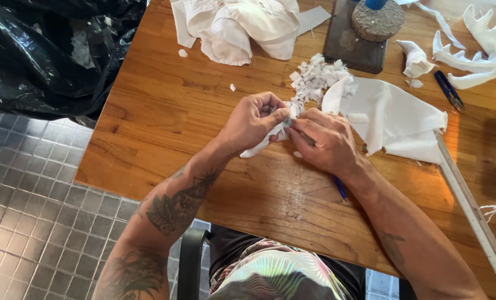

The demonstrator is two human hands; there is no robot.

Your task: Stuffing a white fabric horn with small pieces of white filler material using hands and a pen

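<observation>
- White cloth strip (259, 145) sits pinched between both hands over the middle of the wooden table (164, 111), near its front edge.
- Left hand (253, 122) is curled shut on the strip, thumb pressed against forefinger at the upper end.
- Right hand (326, 141) meets it from the right, fingers closed on the same bit of cloth; it also seems to hold a blue-handled tool (340, 188), whose handle pokes out below the wrist. The blade end is hidden, so I can't tell what it is.
- Long axis of the strip runs diagonally: loose tail hangs down-left of the left hand and touches the table, worked end is up-right where the two thumbs meet.
- Both hands are on it; the left holds most of its length, the right only the tip.
- Strip looks soft, crumpled, narrow, plain white, edges ragged.
- Just beyond the hands: a pile of small white scraps (314, 78), and a larger white sheet (398, 119) lying to the right.
- A long ruler (470, 211) lies along the right side, bundled white cloth (242, 25) at the far edge, black bag (42, 50) off the table to the left.
</observation>
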